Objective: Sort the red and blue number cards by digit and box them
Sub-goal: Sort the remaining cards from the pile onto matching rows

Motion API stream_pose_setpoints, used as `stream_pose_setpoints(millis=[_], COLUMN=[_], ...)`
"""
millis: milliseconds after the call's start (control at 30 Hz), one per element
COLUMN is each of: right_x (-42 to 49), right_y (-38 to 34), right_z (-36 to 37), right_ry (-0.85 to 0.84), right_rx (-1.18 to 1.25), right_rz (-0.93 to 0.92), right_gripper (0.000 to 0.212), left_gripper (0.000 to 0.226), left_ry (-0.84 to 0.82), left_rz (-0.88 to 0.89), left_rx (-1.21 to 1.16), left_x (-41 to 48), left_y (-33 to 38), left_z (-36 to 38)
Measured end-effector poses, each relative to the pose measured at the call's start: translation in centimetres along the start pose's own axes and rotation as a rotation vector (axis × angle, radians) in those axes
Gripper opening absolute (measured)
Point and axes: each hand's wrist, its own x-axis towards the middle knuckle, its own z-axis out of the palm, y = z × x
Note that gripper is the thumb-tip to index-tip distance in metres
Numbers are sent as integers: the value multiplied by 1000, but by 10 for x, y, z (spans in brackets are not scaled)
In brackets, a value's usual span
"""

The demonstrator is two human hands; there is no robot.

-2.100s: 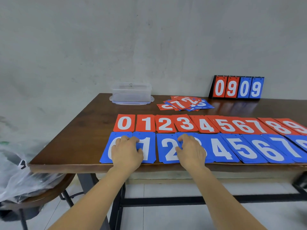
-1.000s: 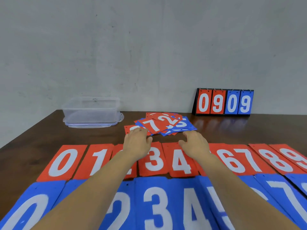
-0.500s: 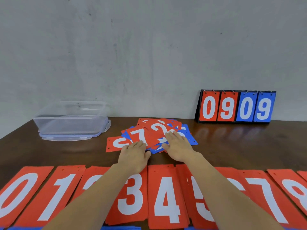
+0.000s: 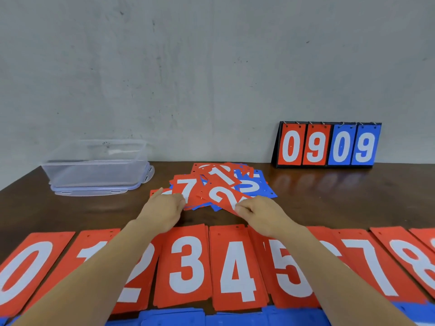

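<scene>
A loose heap of red and blue number cards (image 4: 249,187) lies at the middle back of the brown table (image 4: 353,201). My right hand (image 4: 261,212) pinches the near edge of a red 2 card (image 4: 223,196) on top of the heap. My left hand (image 4: 162,208) holds the near edge of a red 7 card (image 4: 186,187) at the heap's left side. In front of both hands runs a sorted row of red cards (image 4: 188,264), 0 to 8 from left to right. The tops of blue cards (image 4: 174,317) show along the bottom edge.
A clear plastic box (image 4: 96,165) stands on its lid at the back left. A small flip scoreboard (image 4: 327,144) reading 0909 stands at the back right against the grey wall.
I leaned in over the table, so the blue row slid mostly out of view. Both hands left the blue row and reached the heap; the right took the red 2, the left the 7.
</scene>
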Motion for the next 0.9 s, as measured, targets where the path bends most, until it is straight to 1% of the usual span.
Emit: stream_pose_setpoints(millis=[67, 133, 233, 333, 400, 467, 567, 633, 733, 800, 867, 900], right_x=[5, 14, 36, 62, 77, 85, 77, 59, 30, 14, 5, 4], right_y=[4, 6, 3, -6, -10, -9, 1, 9, 27, 43, 56, 59], right_z=[-1, -4, -4, 3, 8, 11, 7, -1, -15, -20, -24, -27], right_ry=[93, 145, 126, 59, -8, -67, -87, -68, -22, 1, 39, 55], right_rx=[50, 4, -69, -155, -161, -155, -246, -231, -171, -152, -117, -105], right_rz=[49, 96, 138, 68, 38, 37, 38, 66, 131, 153, 159, 164], right_gripper=[33, 31, 35, 40, 42, 42, 44, 42, 41, 39, 35, 30], left_gripper=[38, 36, 48, 40, 39, 43, 48, 49, 46, 40, 35, 37], left_ry=[15, 80, 206, 257, 249, 203, 140, 128, 95, 90, 150, 195], left_rz=[-27, -20, 54, 137, 159, 145, 146, 166, 209, 216, 182, 146], left_rx=[-30, -44, -91, -121, -103, -54, 13, 4, -100, -228, -354, -379], left_x=[1, 3, 6, 12, 17, 22, 26, 26, 26, 27, 30, 31], left_y=[0, 3, 19, 45, 58, 63, 59, 53, 45, 41, 37, 36], left_z=[-2, -1, 4, 9, 10, 13, 13, 12, 9, 10, 12, 12])
